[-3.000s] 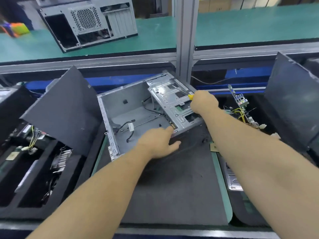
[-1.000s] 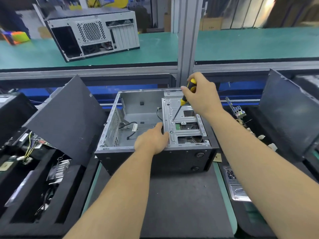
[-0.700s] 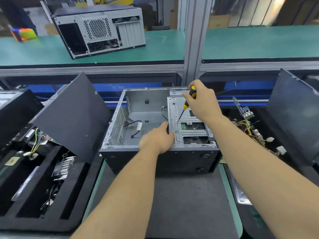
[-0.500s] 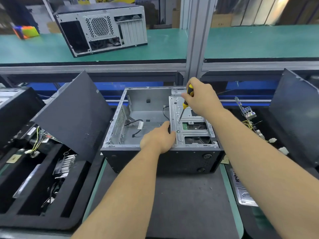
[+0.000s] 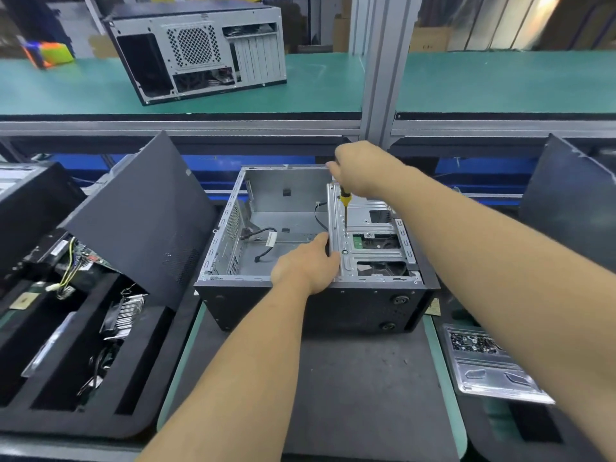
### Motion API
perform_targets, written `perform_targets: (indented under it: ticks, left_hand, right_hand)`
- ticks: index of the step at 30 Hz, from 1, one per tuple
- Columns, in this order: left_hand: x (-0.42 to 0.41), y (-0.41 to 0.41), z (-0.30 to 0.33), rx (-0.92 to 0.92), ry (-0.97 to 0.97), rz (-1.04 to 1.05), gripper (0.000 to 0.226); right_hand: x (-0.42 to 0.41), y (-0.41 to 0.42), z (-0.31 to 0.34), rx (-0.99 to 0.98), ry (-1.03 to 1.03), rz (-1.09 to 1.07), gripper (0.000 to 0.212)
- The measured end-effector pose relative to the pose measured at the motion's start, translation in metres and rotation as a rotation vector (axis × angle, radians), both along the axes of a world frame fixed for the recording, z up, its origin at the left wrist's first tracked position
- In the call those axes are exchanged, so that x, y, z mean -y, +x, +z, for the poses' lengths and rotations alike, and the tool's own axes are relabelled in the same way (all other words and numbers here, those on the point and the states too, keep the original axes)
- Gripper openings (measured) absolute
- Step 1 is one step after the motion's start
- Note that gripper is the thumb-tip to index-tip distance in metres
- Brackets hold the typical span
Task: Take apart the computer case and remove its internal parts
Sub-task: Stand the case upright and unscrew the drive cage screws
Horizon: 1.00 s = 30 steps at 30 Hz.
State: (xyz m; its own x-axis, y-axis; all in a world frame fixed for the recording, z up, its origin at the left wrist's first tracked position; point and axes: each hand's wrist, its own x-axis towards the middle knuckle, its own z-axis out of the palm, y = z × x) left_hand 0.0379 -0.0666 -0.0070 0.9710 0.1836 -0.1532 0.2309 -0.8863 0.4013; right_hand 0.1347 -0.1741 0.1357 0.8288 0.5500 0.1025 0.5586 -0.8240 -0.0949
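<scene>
Open grey computer case (image 5: 286,208) lies on its side

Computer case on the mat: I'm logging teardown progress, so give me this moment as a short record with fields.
case: open computer case on its side on the dark mat, opening up
inside: drive cage at right; loose black cable on the case floor
right hand: right hand grips a yellow-handled screwdriver, tip down on the cage's left flange
left hand: left hand holds the cage's left edge
nearby: black side panel propped at left; second case on the green shelf
</scene>
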Motion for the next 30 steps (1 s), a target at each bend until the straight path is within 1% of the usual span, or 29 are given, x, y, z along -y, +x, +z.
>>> perform_targets:
  ticks: [3, 6, 9, 11, 13, 14, 16, 17, 18, 19, 20, 23, 25, 27, 30]
  left_hand:
    - [0.000, 0.000, 0.001, 0.013, -0.002, -0.010, 0.046]
    - [0.000, 0.001, 0.002, 0.007, -0.007, -0.003, 0.046]
    - [0.000, -0.001, 0.003, 0.009, -0.010, -0.017, 0.043]
    - [0.000, -0.001, 0.002, 0.022, -0.009, -0.033, 0.043]
    - [-0.001, -0.001, 0.002, 0.035, -0.012, -0.031, 0.044]
    - [-0.001, 0.000, 0.002, 0.037, -0.014, -0.030, 0.044]
    - [-0.001, 0.000, 0.001, 0.042, -0.022, -0.032, 0.043]
    - [-0.001, 0.000, 0.000, 0.048, -0.025, -0.034, 0.042]
    - [-0.001, -0.001, 0.000, 0.053, -0.029, -0.036, 0.041]
    - [-0.001, -0.001, 0.000, 0.055, -0.032, -0.039, 0.041]
    - [-0.002, -0.001, 0.001, 0.053, -0.036, -0.042, 0.041]
    - [-0.003, 0.001, 0.002, 0.036, -0.062, -0.051, 0.044]
    - [-0.004, 0.001, 0.003, 0.032, -0.088, -0.055, 0.045]
    - [-0.004, 0.000, 0.004, 0.037, -0.101, -0.054, 0.046]
    - [-0.004, 0.000, 0.004, 0.049, -0.089, -0.058, 0.048]
  right_hand:
    - [0.023, 0.010, 0.000, -0.027, 0.037, 0.022, 0.034]
    - [0.029, 0.008, -0.004, -0.081, 0.082, 0.118, 0.025]
    - [0.025, 0.007, -0.001, -0.134, 0.038, 0.187, 0.016]
    - [0.029, 0.012, 0.005, -0.180, 0.017, 0.151, 0.013]
    - [0.035, 0.016, 0.008, -0.175, 0.000, 0.074, 0.015]
    - [0.036, 0.017, 0.006, -0.149, -0.002, 0.017, 0.018]
    - [0.035, 0.014, -0.001, -0.061, 0.000, -0.131, 0.031]
    - [0.031, 0.011, -0.004, -0.003, -0.004, -0.188, 0.033]
    - [0.026, 0.008, -0.007, 0.057, -0.013, -0.202, 0.028]
    - [0.019, 0.005, -0.009, 0.096, -0.028, -0.178, 0.020]
    - [0.013, 0.001, -0.011, 0.113, -0.036, -0.131, 0.017]
    - [0.006, -0.003, -0.012, 0.096, -0.032, 0.041, 0.032]
    - [0.015, -0.001, -0.010, 0.084, 0.003, 0.106, 0.037]
    - [0.028, 0.003, -0.011, 0.084, 0.039, 0.140, 0.038]
    - [0.035, -0.002, -0.012, 0.106, -0.024, 0.266, 0.032]
